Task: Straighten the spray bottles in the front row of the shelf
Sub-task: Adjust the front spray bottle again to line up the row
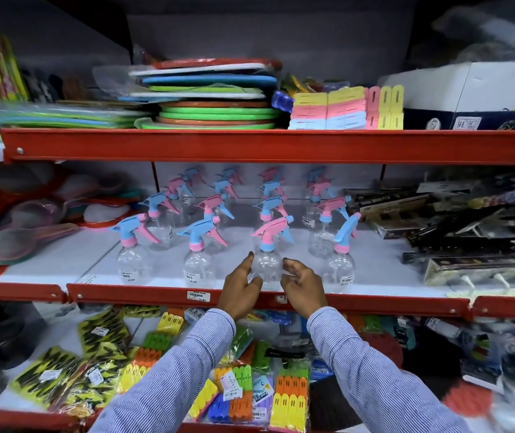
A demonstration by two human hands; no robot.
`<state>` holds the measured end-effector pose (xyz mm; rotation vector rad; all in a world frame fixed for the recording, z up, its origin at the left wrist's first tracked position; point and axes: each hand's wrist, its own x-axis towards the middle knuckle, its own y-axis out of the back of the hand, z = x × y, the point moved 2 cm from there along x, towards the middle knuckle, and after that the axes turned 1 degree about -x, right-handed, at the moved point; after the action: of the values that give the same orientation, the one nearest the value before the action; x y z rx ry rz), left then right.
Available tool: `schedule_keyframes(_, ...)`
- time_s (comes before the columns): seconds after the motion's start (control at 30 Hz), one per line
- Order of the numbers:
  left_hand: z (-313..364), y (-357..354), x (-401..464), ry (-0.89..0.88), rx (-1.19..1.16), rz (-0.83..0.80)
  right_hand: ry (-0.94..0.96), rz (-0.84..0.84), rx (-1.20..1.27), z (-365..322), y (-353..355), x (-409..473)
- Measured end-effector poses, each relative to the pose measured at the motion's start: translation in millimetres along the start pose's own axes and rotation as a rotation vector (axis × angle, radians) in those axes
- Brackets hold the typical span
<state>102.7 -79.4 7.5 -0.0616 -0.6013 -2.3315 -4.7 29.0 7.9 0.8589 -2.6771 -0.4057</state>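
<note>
Several clear spray bottles stand in the front row of the middle shelf (162, 293). From the left come a blue-headed bottle (133, 260), another blue-headed one (199, 264), a pink-headed bottle (268, 260) and a tilted blue-headed one (342, 267). My left hand (242, 289) and my right hand (303, 285) flank the pink-headed bottle at its base. Their fingers curl toward it, apart from each other, and I cannot tell if they touch it. More spray bottles stand in rows behind.
Red shelf rails run above (250, 146) and below. Black packaged items (468, 239) crowd the right of the shelf and pink scoops (21, 239) the left. Clothespin packs (290, 398) lie on the lower shelf under my arms.
</note>
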Motion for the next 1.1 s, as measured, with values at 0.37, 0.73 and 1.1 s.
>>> schedule_keyframes(0.37,3,2,2,0.055,0.042,-0.088,-0.013,0.033,-0.030,-2,2,-5)
schedule_keyframes(0.73,4,3,2,0.061,0.077,-0.115,-0.007,0.041,-0.073,-4,4,-8)
schedule_keyframes(1.1,4,7,-7,-0.073,0.148,0.008,0.096,0.127,-0.103,-5,10,-21)
